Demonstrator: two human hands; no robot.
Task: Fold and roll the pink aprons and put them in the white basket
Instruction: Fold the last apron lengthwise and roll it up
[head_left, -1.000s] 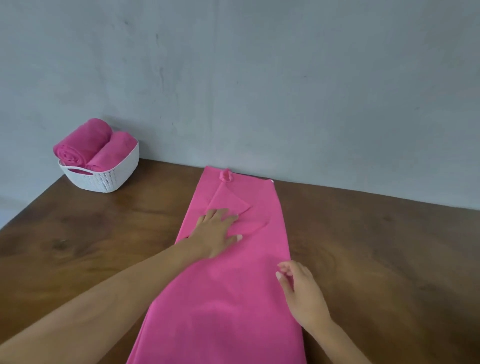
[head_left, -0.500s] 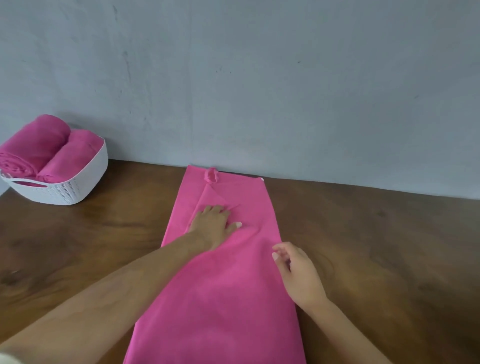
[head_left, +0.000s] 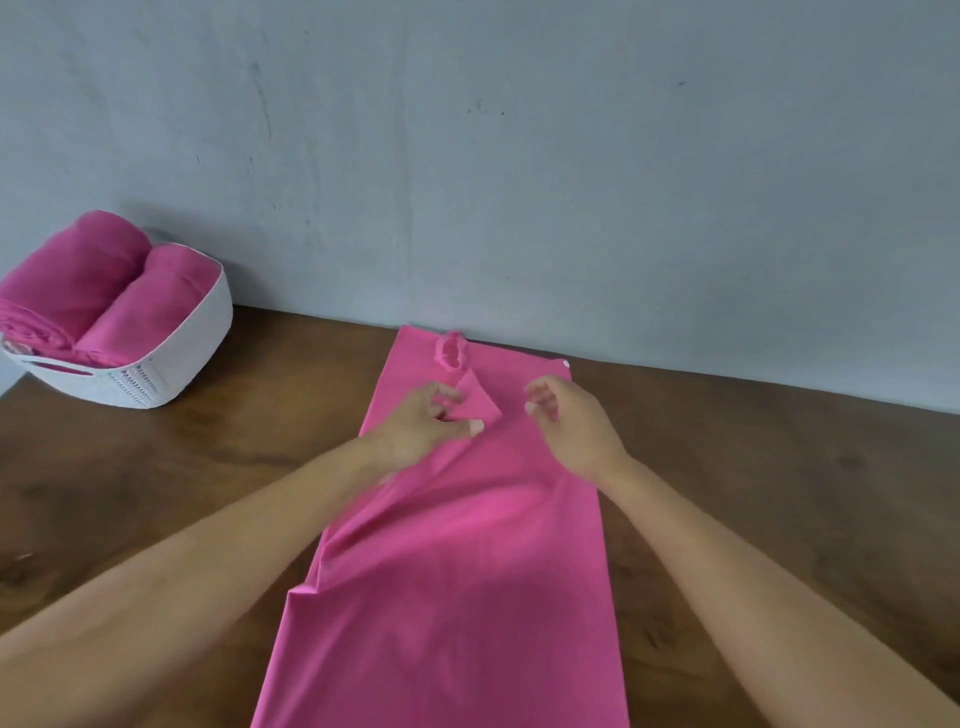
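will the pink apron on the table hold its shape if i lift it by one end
Probably floppy: the pink apron lies flat in thin layers, puckered along one edge, so it would likely drape and unfold. It looks light. Pushed, it would probably bunch rather than slide whole across the wooden table.

Bare forearms; bare left hand, right hand; pale nails.

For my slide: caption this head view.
Left hand pinches a flap on the apron, right hand hovers; two rolls sit in the basket.
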